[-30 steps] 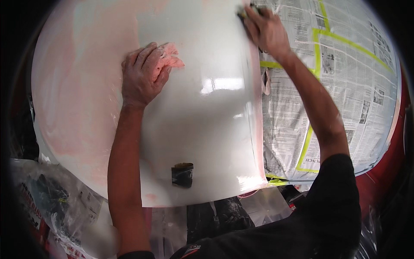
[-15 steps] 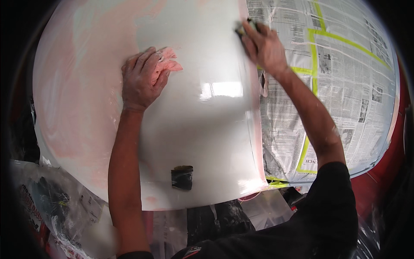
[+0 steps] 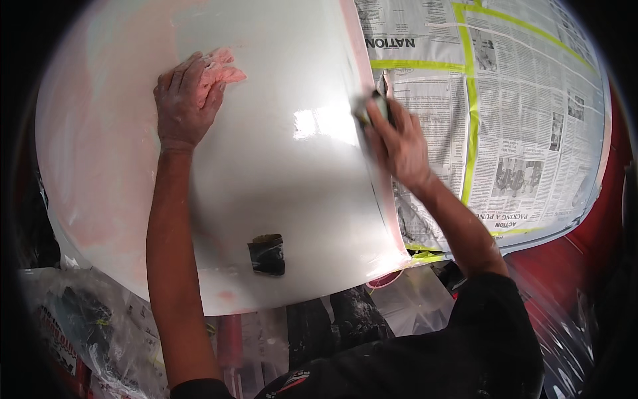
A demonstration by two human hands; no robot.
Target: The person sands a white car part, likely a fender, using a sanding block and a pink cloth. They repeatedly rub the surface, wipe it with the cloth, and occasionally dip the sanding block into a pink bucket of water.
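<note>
Closest to me, my black shirt filled the bottom of the view, with my dark trousers, streaked with something pale, showing past it and clear plastic sheeting crumpled off to the left. Just beyond, the pale, curved panel began, and on it, near its closest edge, a small dark folded sheet lay by itself, touched by neither hand. Farther up and to the right, my right hand was partly closed, thumb and fingers gripping a dark pad at the panel's right side; the pad was blurred, so I cannot tell its exact shape. Beside it, newspaper covered the neighbouring surface, its sheets joined with yellow-green tape, and a red surface showed beyond its outer edge. Farther out on the left, my left hand rested over the panel with its fingers curved and close together, holding a bunched pink cloth that stuck out past my thumb and fingertips. Around and beyond that hand, the panel's left part was clouded with pink over pale green and white.
</note>
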